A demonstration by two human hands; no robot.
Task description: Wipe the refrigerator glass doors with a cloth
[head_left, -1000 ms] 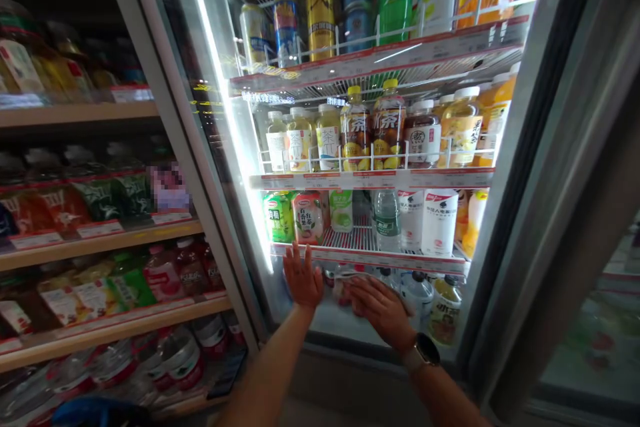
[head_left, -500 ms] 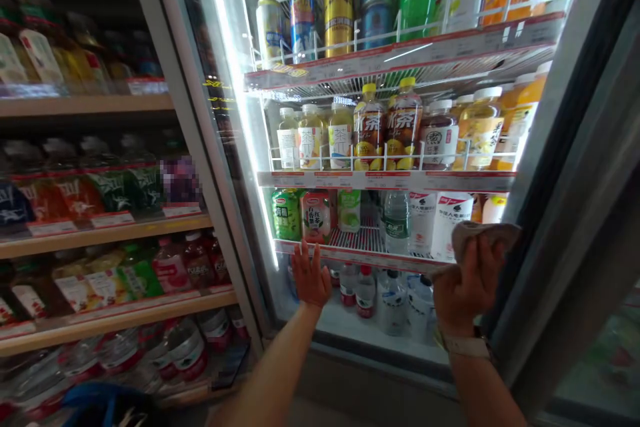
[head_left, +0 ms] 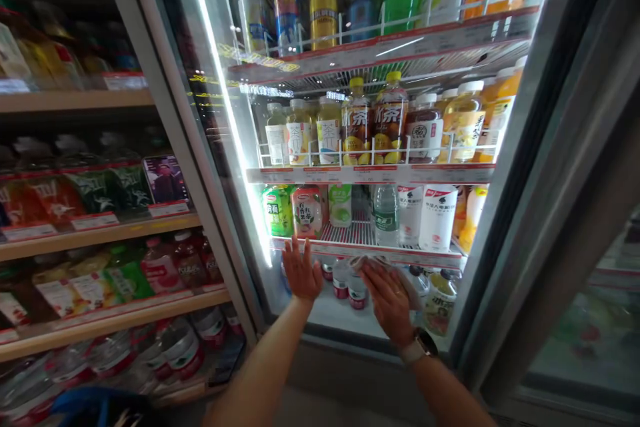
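My left hand (head_left: 303,273) is open, its palm facing the cooler's glass door and its fingers pointing up, in front of the lower shelf edge. My right hand (head_left: 389,297) presses a crumpled, light greyish cloth (head_left: 407,283) flat toward the glass, with its fingers stretched over it. A watch (head_left: 425,341) is on the right wrist. Behind the glass, between and around the hands, stand small bottles (head_left: 357,290) with red labels. Just above my left hand is a red drink carton or bottle (head_left: 307,212). The cloth hides part of the bottom row.
Lit cooler shelves hold cans (head_left: 323,7), iced tea bottles (head_left: 391,120) and white packages (head_left: 437,217). A thick dark door frame (head_left: 537,213) runs down the right. On the left, wooden shelves (head_left: 100,240) carry bottles and a phone (head_left: 167,179) with a lit screen. Something blue (head_left: 85,403) sits lower left.
My right hand has moved left and down with the cloth, from the door's right side to the bottom bottle row. My left hand stays in about the same place; the view has shifted slightly.
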